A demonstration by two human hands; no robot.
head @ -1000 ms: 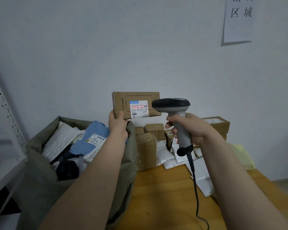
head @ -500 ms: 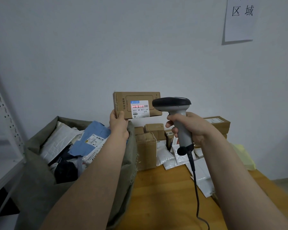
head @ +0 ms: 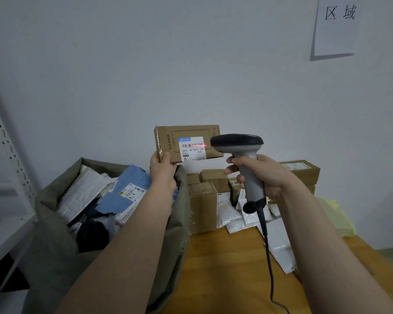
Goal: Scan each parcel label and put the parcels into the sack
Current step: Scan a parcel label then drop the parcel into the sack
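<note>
Sack (head: 50, 257): olive cloth, mouth open, below and left of the left grip. It holds one blue mailer (head: 127, 189) with a printed label, several white mailers (head: 82, 196) and one dark packet (head: 93, 236), loosely heaped

Box (head: 168, 143): one flat brown carton, held up above the sack's right rim. The left hand (head: 162, 173) grasps its lower left corner, thumb on the front face. Its long side lies level and printed line art shows on the face. One white label (head: 192, 148) with a blue header and a barcode sits right of the grip, and a red scan line (head: 199, 145) crosses the barcode

Scanner (head: 243, 159): one, grey handle and black head. The right hand (head: 263, 175) is clenched round the handle, with the head above the grip and just right of the label. A black cable (head: 268, 257) hangs below the grip

Table (head: 225, 268): wooden, beneath both grips. Beyond the right grip stand at least four brown cartons (head: 202, 205), with several white mailers (head: 229, 214) and one yellow bag (head: 336, 216)
</note>
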